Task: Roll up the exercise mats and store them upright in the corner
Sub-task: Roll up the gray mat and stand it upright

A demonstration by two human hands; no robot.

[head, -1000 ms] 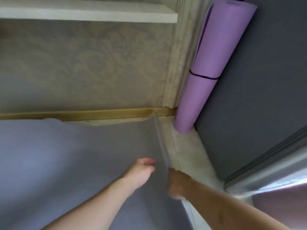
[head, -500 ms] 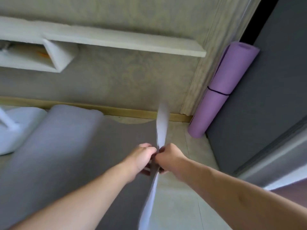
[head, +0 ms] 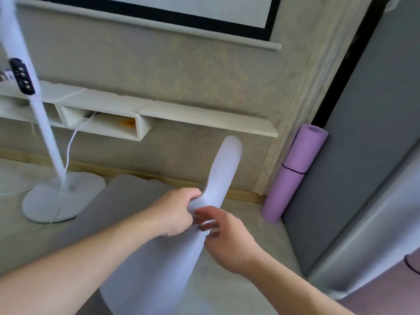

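Left hand (head: pixel 176 214) pinched the grey mat (head: pixel 223 169) edge lifted off the floor, right hand (head: pixel 227 237) fingers loosely curled beside it, likely to start rolling.

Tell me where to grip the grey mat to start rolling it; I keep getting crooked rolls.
Grip the grey mat at its lifted short end, coming from above the floor side near you. That end already stands free and curls upward, and the left hand pinches it there, with the right hand at the same edge. The rest lies flat, offering no edge to take. Hands spread wider would probably roll straighter.
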